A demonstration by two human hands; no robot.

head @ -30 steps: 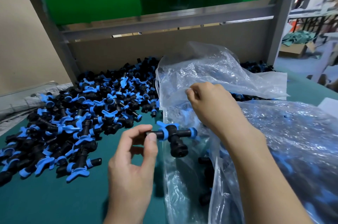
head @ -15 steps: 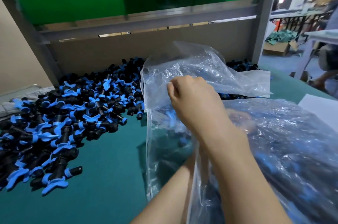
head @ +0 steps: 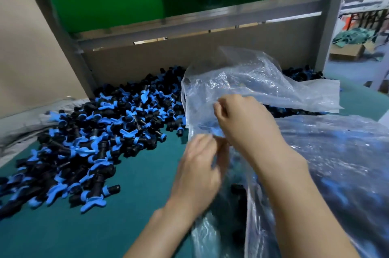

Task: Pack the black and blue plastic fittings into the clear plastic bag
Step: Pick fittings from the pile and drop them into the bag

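A big heap of black and blue plastic fittings [head: 101,131] lies on the teal table [head: 136,198] at left and centre. The clear plastic bag [head: 242,80] stands crumpled at centre right, with its mouth facing left. My right hand [head: 242,122] pinches the bag's upper rim and holds it up. Just below it, at the bag's mouth, my left hand [head: 200,169] is blurred, its fingers loosely curled with no fitting in them. A few dark fittings [head: 237,189] show through the plastic low in the bag.
A second clear bag [head: 347,163] full of fittings lies at the right under my right forearm. A cardboard wall [head: 189,57] and a grey metal frame [head: 210,19] close off the back. More fittings [head: 299,73] lie behind the bag.
One second ago my left hand held a fitting at the bag's mouth. Half a second ago that arm reached inside the bag. Now the hand is back outside without the fitting.
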